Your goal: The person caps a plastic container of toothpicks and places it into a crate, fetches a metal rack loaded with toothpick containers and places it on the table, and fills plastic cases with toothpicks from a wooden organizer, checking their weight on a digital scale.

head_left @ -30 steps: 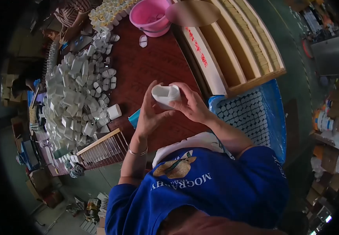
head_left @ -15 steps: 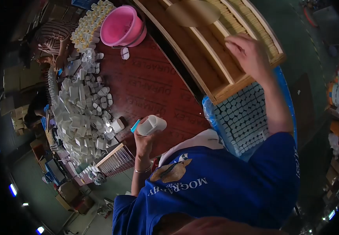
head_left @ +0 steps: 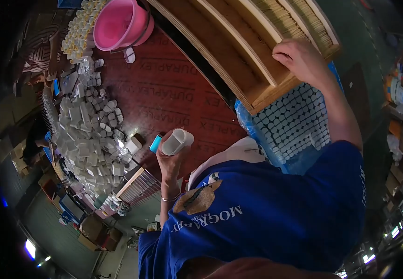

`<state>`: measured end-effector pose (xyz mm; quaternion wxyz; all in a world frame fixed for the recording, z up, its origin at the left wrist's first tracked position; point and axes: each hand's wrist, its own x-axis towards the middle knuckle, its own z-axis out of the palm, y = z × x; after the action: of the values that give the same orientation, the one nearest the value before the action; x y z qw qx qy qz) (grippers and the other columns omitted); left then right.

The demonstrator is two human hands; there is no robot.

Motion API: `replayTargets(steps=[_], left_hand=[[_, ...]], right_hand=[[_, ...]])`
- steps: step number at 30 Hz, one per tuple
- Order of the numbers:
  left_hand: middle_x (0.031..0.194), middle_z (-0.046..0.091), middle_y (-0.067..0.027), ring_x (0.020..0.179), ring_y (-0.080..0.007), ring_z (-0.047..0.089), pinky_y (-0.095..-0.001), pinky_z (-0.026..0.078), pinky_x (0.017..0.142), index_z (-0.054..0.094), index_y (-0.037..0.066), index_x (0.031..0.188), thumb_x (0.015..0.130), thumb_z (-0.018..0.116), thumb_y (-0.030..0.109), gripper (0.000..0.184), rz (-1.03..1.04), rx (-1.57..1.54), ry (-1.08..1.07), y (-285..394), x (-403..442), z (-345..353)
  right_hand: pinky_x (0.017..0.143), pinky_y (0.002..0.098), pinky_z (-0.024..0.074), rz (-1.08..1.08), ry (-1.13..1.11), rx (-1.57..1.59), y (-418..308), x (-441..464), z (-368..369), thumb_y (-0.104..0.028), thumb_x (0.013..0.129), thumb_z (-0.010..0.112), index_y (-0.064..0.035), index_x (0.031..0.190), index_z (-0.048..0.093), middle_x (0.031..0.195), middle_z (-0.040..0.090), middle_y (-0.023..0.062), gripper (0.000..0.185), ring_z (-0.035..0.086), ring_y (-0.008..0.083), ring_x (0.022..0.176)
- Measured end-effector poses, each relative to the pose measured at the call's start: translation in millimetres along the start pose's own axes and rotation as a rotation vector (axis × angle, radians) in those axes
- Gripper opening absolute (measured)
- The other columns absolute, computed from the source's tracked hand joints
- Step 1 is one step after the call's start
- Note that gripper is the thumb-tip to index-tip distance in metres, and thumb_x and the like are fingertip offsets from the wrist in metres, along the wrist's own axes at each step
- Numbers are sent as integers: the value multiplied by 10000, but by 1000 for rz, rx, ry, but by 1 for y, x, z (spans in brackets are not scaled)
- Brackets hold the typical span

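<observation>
My left hand (head_left: 168, 163) is wrapped round a white plastic container (head_left: 178, 142), tilted so that its open mouth and an inner divider show. A turquoise piece (head_left: 155, 143) sticks out at the fingers; whether it is held or worn I cannot tell. My right hand (head_left: 300, 59) hovers over the near end of a wooden tray (head_left: 263, 103) with long compartments. Its fingers are pinched together, and anything between them is hidden. Thin pale sticks (head_left: 283, 21) lie in rows in the tray's right-hand compartments, while brown bottoms show in the left ones.
Left of the red board (head_left: 164, 100) lies a heap of white plastic containers (head_left: 83, 139). Behind are a pink bucket (head_left: 113, 25) and yellow-and-white pieces (head_left: 78, 35). Rows of white containers (head_left: 290, 125) stand in blue plastic under the tray. Another person's arm (head_left: 52, 60) shows at far left.
The view has shifted, so the bucket and heap sit further left. My right hand stays over the tray with its fingers pinched. My left hand keeps the container, its mouth turned a little more upward.
</observation>
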<state>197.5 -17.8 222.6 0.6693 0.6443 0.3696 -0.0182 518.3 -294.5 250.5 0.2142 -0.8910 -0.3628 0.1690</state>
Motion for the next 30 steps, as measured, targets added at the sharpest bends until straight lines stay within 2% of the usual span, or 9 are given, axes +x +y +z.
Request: replayTargets(steps=[8, 9, 10, 14, 17, 19, 20, 27, 30], left_hand=[[1129, 654, -78, 1028, -144, 617, -300, 501, 916, 570, -10, 1212, 729, 782, 21, 528, 11, -19, -16, -1, 3, 2], [1124, 656, -76, 1021, -143, 620, -297, 504, 910, 570, -9, 1212, 730, 784, 21, 528, 16, -42, -19, -1, 2, 2], [1124, 656, -76, 1021, -143, 620, -297, 504, 910, 570, -9, 1212, 730, 784, 21, 528, 18, -44, -19, -3, 3, 2], [1101, 664, -68, 998, -138, 630, -290, 514, 895, 572, -6, 1215, 733, 785, 19, 528, 57, -64, -30, -6, 5, 4], [1102, 666, -68, 997, -138, 632, -291, 518, 894, 571, -5, 1222, 733, 784, 15, 534, 66, -85, -30, -6, 5, 4], [1108, 666, -70, 1000, -139, 632, -292, 520, 896, 569, -5, 1227, 732, 785, 14, 540, 79, -103, -33, -6, 5, 7], [1115, 665, -70, 1005, -139, 631, -292, 519, 898, 567, -5, 1232, 734, 782, 7, 542, 86, -93, -45, -6, 4, 8], [1118, 667, -64, 1017, -137, 627, -289, 525, 884, 545, -3, 1259, 754, 758, -23, 549, 106, -165, -78, -9, -5, 12], [1105, 668, -57, 1004, -130, 627, -276, 531, 858, 545, -1, 1259, 764, 752, -23, 537, 129, -183, -89, -10, -6, 17]], right_hand=[[720, 419, 499, -60, -100, -195, 13, -12, 8, 19, 796, 550, 38, 699, 543, 780, 595, 173, 98, 610, 327, 784], [771, 401, 500, -37, -208, -236, 11, -7, 10, 10, 809, 553, 33, 802, 600, 867, 605, 157, 52, 599, 322, 848], [823, 383, 501, -15, -315, -277, 10, -2, 12, 0, 823, 556, 28, 906, 657, 954, 616, 141, 133, 588, 317, 912], [825, 362, 515, -146, -312, -462, 12, 9, 36, 27, 779, 583, 29, 895, 670, 914, 613, 128, 145, 587, 299, 915], [801, 368, 521, -259, -508, -725, 16, 19, 52, -40, 757, 616, -23, 899, 700, 1058, 635, 118, 166, 597, 253, 968], [931, 354, 472, -442, -646, -1220, 11, 23, 54, -101, 826, 588, -46, 1117, 681, 1212, 613, 102, 311, 558, 214, 1102], [960, 357, 437, -474, -697, -1313, 14, 27, 62, -126, 844, 565, -58, 1166, 627, 1255, 568, 93, 335, 515, 210, 1144], [1163, 377, 187, -238, -810, -1133, 34, 51, 102, -300, 970, 406, -141, 1505, 252, 1560, 251, 30, 579, 214, 184, 1436], [1156, 382, 202, -234, -775, -1021, 44, 49, 106, -268, 934, 478, -120, 1495, 277, 1544, 265, 85, 613, 229, 219, 1425]])
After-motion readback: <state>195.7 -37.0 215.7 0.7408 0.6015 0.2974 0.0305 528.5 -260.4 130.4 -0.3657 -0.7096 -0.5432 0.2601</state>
